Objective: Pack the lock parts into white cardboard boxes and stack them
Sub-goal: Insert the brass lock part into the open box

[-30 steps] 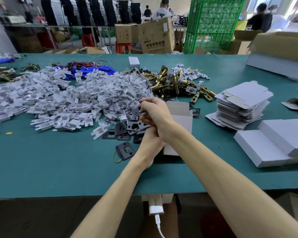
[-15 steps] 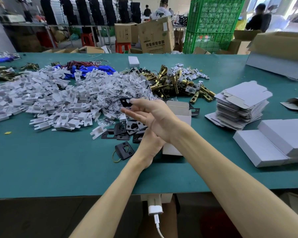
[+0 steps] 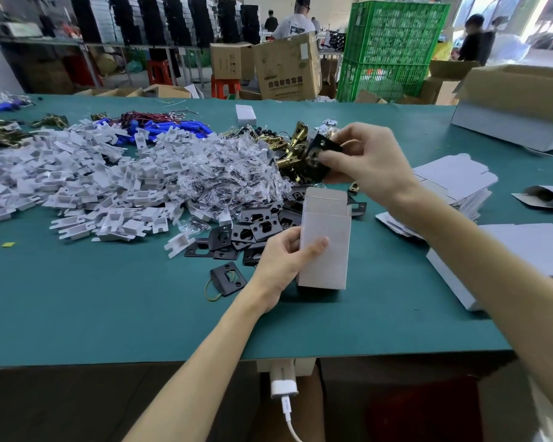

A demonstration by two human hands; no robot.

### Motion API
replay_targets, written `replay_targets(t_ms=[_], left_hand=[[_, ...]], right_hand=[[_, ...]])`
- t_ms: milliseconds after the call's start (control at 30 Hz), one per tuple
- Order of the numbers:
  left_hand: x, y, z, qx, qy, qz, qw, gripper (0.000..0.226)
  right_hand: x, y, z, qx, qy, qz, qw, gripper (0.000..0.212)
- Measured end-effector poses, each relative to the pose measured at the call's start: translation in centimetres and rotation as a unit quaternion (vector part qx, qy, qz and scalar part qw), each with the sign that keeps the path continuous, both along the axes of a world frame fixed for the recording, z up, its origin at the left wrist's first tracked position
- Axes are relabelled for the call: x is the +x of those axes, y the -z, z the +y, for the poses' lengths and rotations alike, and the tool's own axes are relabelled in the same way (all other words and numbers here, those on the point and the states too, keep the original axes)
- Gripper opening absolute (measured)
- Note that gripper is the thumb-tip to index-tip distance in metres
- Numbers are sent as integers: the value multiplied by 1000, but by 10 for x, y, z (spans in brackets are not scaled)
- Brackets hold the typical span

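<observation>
My left hand (image 3: 283,260) grips a small white cardboard box (image 3: 328,250) that stands upright on the green table (image 3: 109,307), its top flap open. My right hand (image 3: 364,157) is raised above and behind the box and pinches black metal lock plates (image 3: 320,151). More black plates (image 3: 256,231) lie in a loose heap just left of the box. Brass latch parts (image 3: 292,148) are piled behind, partly hidden by my right hand. A heap of small clear screw bags (image 3: 230,177) and a wide spread of white plastic parts (image 3: 77,180) lie to the left.
A stack of flat unfolded boxes (image 3: 457,180) lies right of my right forearm. Packed white boxes (image 3: 530,250) sit at the right edge. A single black plate with a rubber band (image 3: 227,279) lies near the left wrist. A large open carton (image 3: 517,106) stands at the far right.
My right hand has lifted from the plate heap, up and to the right, with black plates in its fingers. The left hand and the box, hidden under it before, now show.
</observation>
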State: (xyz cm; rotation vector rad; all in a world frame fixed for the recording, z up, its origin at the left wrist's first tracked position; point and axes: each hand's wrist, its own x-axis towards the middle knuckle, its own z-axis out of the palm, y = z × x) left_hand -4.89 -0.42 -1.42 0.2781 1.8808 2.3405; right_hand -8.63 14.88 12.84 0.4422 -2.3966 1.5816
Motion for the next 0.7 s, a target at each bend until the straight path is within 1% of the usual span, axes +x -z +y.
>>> replay_targets(t_ms=[67,133,200,267,367,433,500,567,633,700], left_hand=[[0,0,0,8,2,3,1000,30],[-1,0,-1,13,6,6,1000,29],[-1,0,-2,17,10,7,1000,28],[-1,1,-2,20,14,9,1000,27],[0,0,-1,27,20,10,999,30],[0,-1,-1,32,20,10,999,34],[0,-1,-1,32,20,11,999,34],[1,0,-1,31,20,12,999,33],[1,0,-1,31,20,14,999,34],[1,-1,-1,28,23,16,999,34]], right_hand=[[-4,-1,12,131,25,42,990,16],[-5,0,20,256,30,81,963,14],[-5,1,23,329,-1,96,939,14],[-6,5,22,381,-26,88,920,23],[-3,9,16,402,-57,41,913,37],[-2,12,12,417,-81,18,905,34],[-2,15,9,428,-94,0,899,24],[-2,15,8,420,-93,-10,903,17],[0,12,8,409,-95,-26,907,20],[2,10,7,421,-105,-43,900,24]])
